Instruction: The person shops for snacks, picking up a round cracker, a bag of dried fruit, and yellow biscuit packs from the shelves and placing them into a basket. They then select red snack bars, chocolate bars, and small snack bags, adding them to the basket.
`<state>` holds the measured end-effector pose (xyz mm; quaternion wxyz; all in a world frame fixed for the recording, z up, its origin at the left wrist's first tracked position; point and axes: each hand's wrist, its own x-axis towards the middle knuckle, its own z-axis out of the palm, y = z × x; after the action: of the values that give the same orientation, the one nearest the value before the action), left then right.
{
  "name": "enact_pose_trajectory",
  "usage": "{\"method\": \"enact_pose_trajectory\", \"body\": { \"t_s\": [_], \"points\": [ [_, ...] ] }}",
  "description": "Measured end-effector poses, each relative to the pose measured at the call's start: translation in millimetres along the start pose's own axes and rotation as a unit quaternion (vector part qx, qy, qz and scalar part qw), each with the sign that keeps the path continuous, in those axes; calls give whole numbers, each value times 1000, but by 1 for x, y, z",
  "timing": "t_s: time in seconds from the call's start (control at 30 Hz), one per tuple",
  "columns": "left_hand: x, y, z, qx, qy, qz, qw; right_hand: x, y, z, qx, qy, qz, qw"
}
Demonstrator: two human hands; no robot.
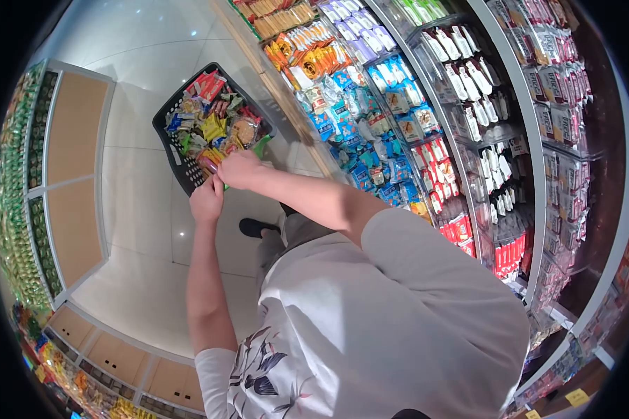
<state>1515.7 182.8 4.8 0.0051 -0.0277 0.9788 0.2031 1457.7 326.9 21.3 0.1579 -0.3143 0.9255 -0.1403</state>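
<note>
My right hand (239,170) reaches across to the near end of a black shopping basket (168,143), its fingers closed. Close against it, my left hand (207,200) is also closed, thumb side up. A bright green, glossy thing (261,146) shows beyond my right hand, and a bit of green appears between the two hands. Fingers cover most of it, so I cannot tell its kind. Inside the basket lie many wrapped snacks, among them a yellow packet (214,127), a round clear-wrapped snack (244,130) and a red packet (208,85).
On the right rise tilted shelves with blue packets (342,115), orange packets (314,59) and white-wrapped bars (468,80). Wooden cabinets (77,133) with green goods stand at the left. Pale floor tiles (136,202) lie below, with my dark shoe (256,228) on them.
</note>
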Motion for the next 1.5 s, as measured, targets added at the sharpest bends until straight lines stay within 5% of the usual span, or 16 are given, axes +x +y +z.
{"method": "enact_pose_trajectory", "body": {
  "t_s": [0.67, 0.87, 1.5],
  "points": [
    [-123, 41, 25, -8, -37, 11, 999, -125, -22, 36, 34, -19, 17, 999],
    [-174, 50, 39, -15, -33, 32, 999, -169, -31, 80, 91, 65, 101, 989],
    [-354, 67, 93, 33, -95, 116, 988, -366, -94, 181, 146, 122, 221, 957]
  ]
}}
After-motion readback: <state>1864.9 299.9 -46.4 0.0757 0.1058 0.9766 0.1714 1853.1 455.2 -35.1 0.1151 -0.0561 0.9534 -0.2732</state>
